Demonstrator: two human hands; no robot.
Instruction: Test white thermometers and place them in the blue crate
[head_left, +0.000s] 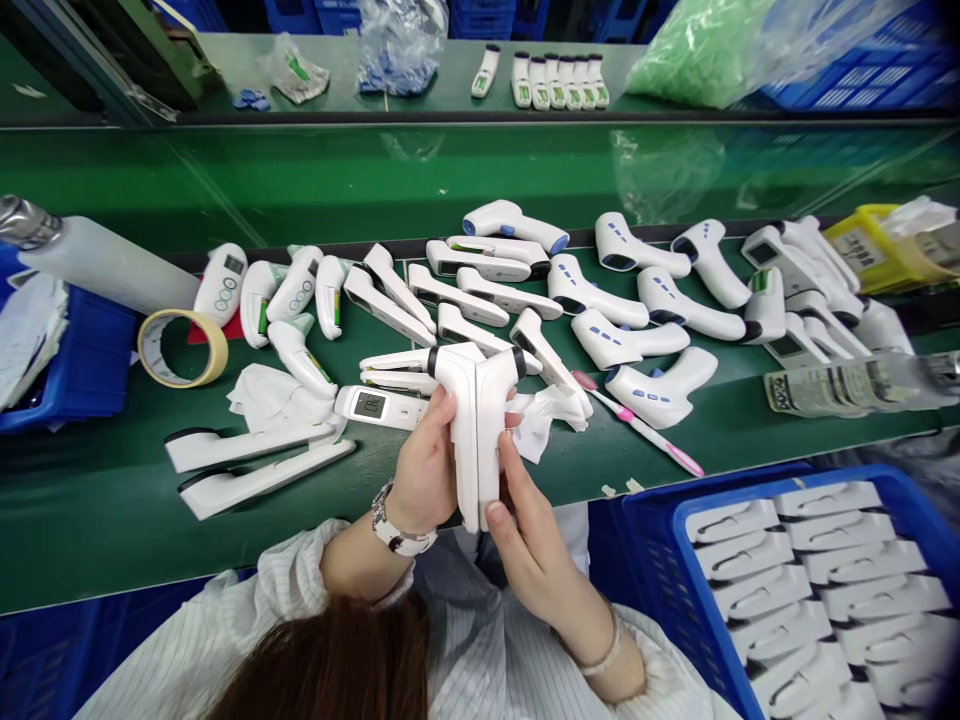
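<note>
Two white infrared thermometers stand upright side by side in front of my body, their backs touching and dark tips pointing outward. My left hand (424, 465) is wrapped round the left thermometer (463, 440). Around the right thermometer (491, 430) close the fingers of my right hand (529, 530), thumb near its lower end. Just behind them lies a white thermometer with a grey display (379, 406). A white cloth (536, 420) is partly hidden by the right thermometer. Two more white thermometers (255, 465) lie at the left of the bench, beside another crumpled white cloth (277, 398).
Many white thermometers (592, 290) spread across the green bench (90, 510). A tape roll (182, 348) and white bottle (120, 262) are at left. A pink toothbrush (649, 430) and clear bottle (855, 385) lie right. A blue crate (679, 520) at lower right holds rows of thermometers.
</note>
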